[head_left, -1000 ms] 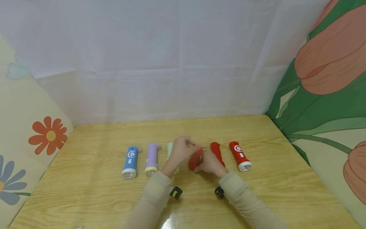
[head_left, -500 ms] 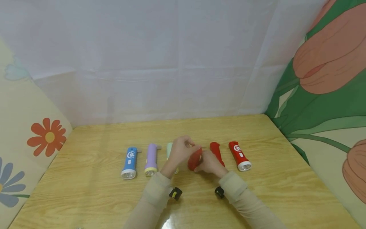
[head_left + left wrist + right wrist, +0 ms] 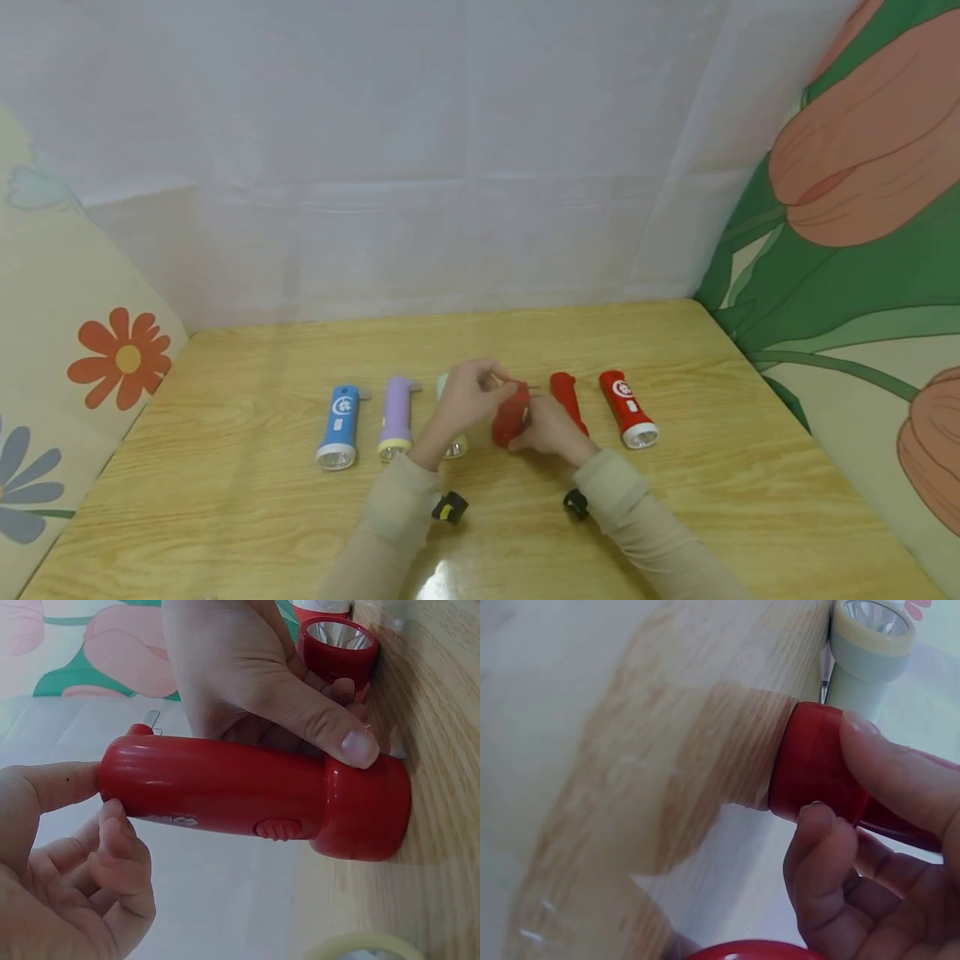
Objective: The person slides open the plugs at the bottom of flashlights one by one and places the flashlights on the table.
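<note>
Keeping the red flashlight [image 3: 217, 784] steady probably calls for even support: the right hand [image 3: 551, 427] grips its flared head, down by the table [image 3: 750, 500], thumb opposite curled fingers, while the left hand [image 3: 467, 402] pinches the rounded tail. The glossy, smooth, plastic-looking barrel could slip; ridges texture its switch [image 3: 278, 829].

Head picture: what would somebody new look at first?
Probably the glossy red plastic flashlight, held between the person's left hand and right hand. Next, maybe the huge coral-pink tulip pictured on the right-hand wall panel. Then the white-rimmed blue plastic flashlight, the leftmost one on the wood-grain table.
</note>
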`<state>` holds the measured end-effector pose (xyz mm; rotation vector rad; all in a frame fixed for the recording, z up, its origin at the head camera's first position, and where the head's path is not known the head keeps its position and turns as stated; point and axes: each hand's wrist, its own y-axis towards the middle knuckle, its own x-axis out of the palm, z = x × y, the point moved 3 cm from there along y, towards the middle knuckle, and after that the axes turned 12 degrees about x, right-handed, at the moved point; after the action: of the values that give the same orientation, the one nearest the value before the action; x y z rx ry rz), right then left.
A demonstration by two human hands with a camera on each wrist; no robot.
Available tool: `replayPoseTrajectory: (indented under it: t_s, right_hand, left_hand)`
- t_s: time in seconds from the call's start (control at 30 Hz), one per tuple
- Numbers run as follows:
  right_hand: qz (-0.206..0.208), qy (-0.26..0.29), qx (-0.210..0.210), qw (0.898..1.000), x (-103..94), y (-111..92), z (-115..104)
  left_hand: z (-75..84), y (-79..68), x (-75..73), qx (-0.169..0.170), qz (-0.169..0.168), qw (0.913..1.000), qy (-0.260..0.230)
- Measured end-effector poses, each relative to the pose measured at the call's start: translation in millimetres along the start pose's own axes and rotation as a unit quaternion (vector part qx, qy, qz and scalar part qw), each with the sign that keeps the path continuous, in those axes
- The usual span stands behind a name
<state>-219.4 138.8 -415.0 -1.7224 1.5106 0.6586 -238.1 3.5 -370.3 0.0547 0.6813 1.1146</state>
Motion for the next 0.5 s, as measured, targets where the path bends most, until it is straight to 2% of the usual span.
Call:
replayPoseTrajectory:
  t_s: [0.23, 0.5]
  right_hand:
    - [-0.003, 0.004, 0.001, 1.0, 0.1, -0.8, 0.0]
    - [-0.005, 0.005, 0.003, 1.0, 0.1, -0.9, 0.0]
  left_hand:
    - [-2.2, -4.5, -4.7, 0.039, -0.026, 0.9988, 0.009]
    - [-6.2, -10.8, -7.3, 0.026, -0.058, 0.998, -0.003]
